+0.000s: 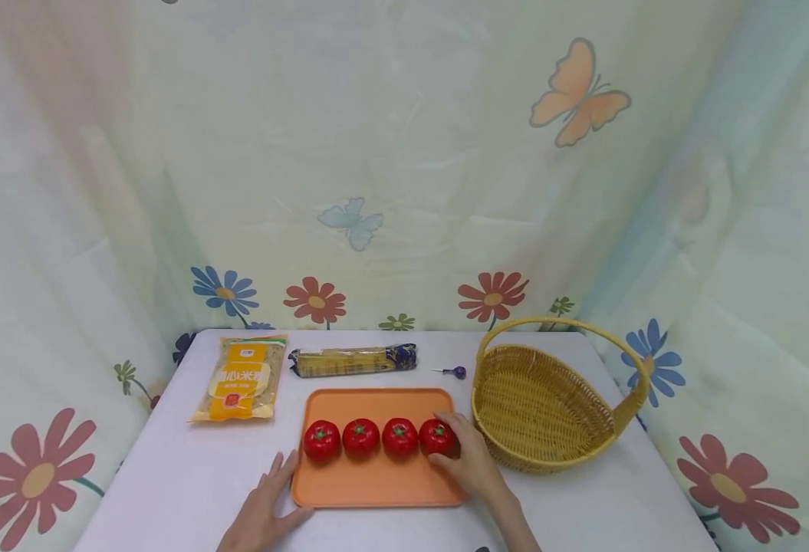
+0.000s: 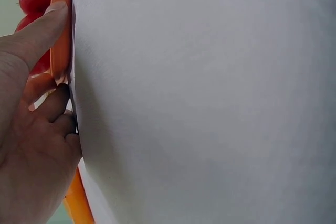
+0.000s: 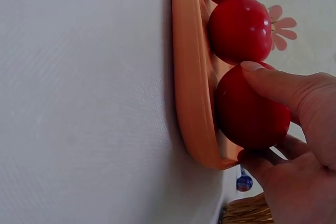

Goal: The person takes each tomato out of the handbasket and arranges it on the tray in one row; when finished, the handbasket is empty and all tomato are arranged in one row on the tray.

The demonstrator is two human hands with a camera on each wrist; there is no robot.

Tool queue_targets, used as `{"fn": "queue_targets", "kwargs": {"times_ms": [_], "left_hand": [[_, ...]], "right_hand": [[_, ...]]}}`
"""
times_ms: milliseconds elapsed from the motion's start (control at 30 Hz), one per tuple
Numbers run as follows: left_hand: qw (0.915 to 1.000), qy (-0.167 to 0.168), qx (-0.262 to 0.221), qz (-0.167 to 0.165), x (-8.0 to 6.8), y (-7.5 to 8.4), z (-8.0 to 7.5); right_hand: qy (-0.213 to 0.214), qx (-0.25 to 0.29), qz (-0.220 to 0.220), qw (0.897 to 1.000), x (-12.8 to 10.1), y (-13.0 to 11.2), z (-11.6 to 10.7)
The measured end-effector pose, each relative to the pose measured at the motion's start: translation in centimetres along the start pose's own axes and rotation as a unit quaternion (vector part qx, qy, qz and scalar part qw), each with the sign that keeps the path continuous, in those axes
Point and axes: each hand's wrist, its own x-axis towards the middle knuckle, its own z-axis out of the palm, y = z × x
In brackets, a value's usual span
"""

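Spanning the scene, white tabletop (image 1: 169,475). Standing at right, woven basket (image 1: 549,406) with arched handle. Lying front and centre, orange tray (image 1: 376,483) carrying four red tomatoes in a row. Resting flat at tray's left edge (image 2: 60,51), left hand (image 1: 262,514), fingers straight, gripping nothing. Closing around the rightmost tomato (image 1: 437,437), right hand (image 1: 469,460), thumb and fingers curling on it (image 3: 252,108).
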Motion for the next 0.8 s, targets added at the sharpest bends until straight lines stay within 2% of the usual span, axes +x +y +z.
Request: {"fn": "queue_targets", "kwargs": {"times_ms": [333,800], "left_hand": [[0.9993,-0.014,-0.01,-0.034,-0.4,-0.2,0.1],[0.999,-0.006,-0.005,-0.043,-0.6,-0.4,-0.7]], "right_hand": [[0.012,0.026,0.011,1.0,-0.7,-0.1,0.3],[0.043,0.039,-0.015,0.998,-0.4,-2.0,-0.2]]}}
